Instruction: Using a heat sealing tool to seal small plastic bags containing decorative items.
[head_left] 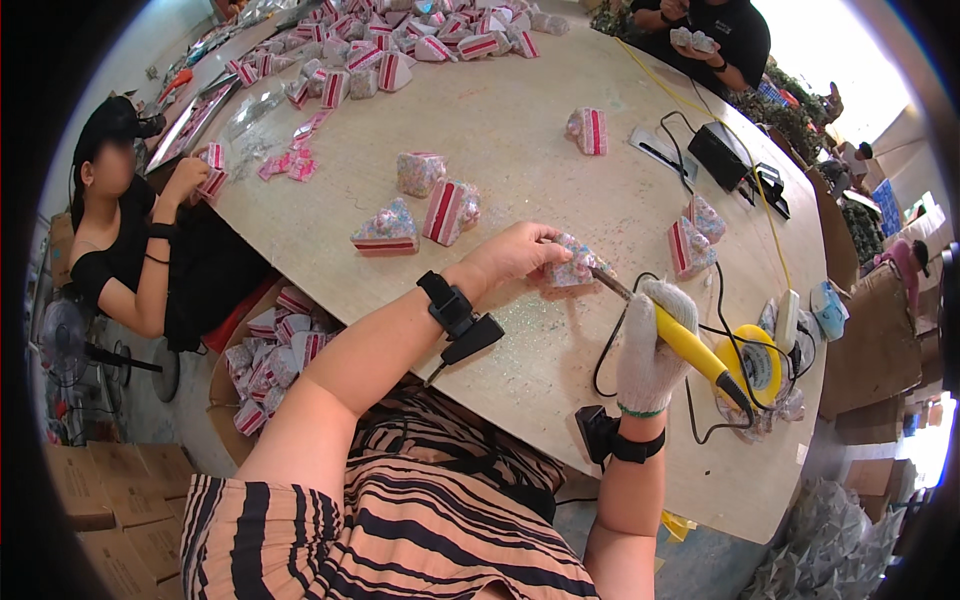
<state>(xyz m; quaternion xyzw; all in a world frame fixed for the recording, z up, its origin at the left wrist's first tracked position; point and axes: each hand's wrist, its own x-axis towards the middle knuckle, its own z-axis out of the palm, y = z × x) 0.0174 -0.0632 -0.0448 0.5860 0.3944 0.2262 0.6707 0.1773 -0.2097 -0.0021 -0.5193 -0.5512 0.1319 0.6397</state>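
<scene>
Cake-slice ornament [574,266], pink-sided and crusted with pale sprinkles, sits pinched in the fingertips [556,250] of the bare left hand [515,256], held just above the table [540,170] near its front middle; the fingers are curled closed around its back while the thumb side is hidden behind the piece; the metal tip of a yellow-handled heating tool [690,345] touches the slice's lower right edge; that tool is gripped in a full fist by the right hand [652,350], which wears a white knitted glove with a green cuff, fingers wrapped tight round the handle; a black cord runs from the tool's rear end back toward a yellow tape roll [757,362] lying close to the right edge of the table; both wrists carry black straps, the left one with a small black device [468,336] hanging from it.

Farther out, three more slices [420,205] stand in a loose group beyond the left hand; two others [692,238] stand to the right of the held piece; a single one [588,131] sits mid-table; a large heap of slices [400,45] covers the far end; glitter dusts the tabletop around the hands; a black power adapter [720,150] lies on the right; a seated person in black [150,250] works at the left edge, holding a slice; another person in black [715,35] sits at the far side; a cardboard box [270,360] of slices stands beneath the left edge.
</scene>
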